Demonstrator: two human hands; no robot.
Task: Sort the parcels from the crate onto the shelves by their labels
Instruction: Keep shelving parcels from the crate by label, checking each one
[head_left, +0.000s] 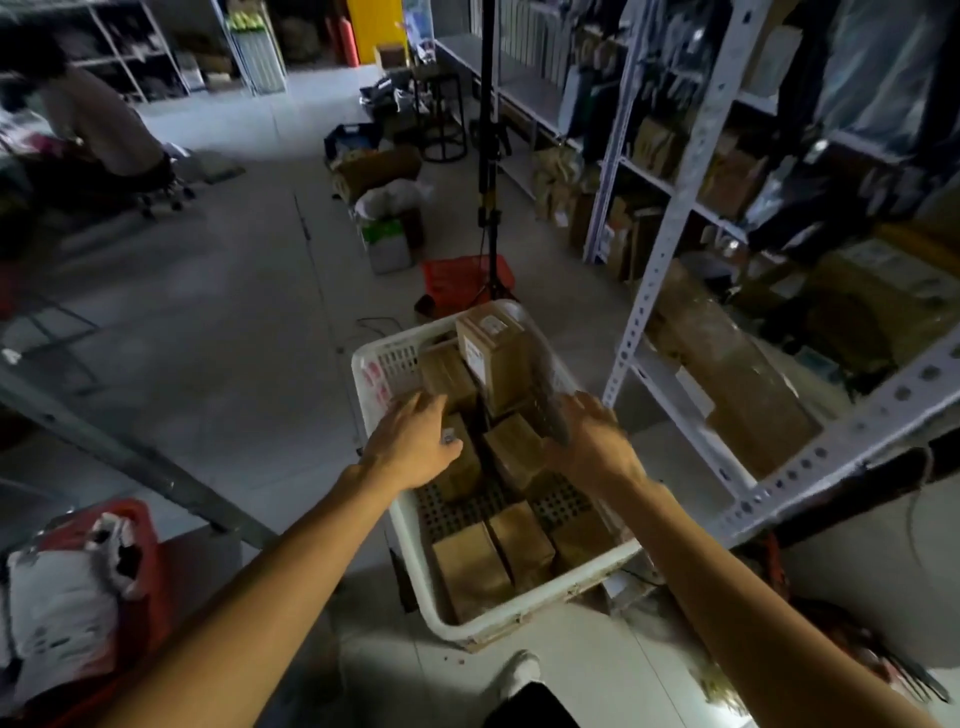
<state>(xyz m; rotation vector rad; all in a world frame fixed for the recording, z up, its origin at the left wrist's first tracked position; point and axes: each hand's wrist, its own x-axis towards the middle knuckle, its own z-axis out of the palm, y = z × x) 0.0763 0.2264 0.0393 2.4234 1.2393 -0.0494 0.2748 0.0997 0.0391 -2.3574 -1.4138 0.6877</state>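
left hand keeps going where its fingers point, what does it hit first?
Likely the brown parcel lying just beyond the left hand, inside the white crate. Depth is unclear from one view; the fingertips may already touch it.

- The crate (387, 364) was white, with a dark perforated bottom.
- The parcels (470, 569) were brown, some with white labels.
- The shelves (670, 223) were white.
- A basket (457, 278) behind was red.

Both arms reach down into a white crate (470, 631) on the floor, packed with brown cardboard parcels (472, 571). The left hand (415, 441) hovers over them with fingers spread; the right hand (589, 441) pinches a flat grey packet (551, 410). One labelled parcel (493, 358) stands upright at the far end. White metal shelves (670, 218) stacked with boxes rise to the right.
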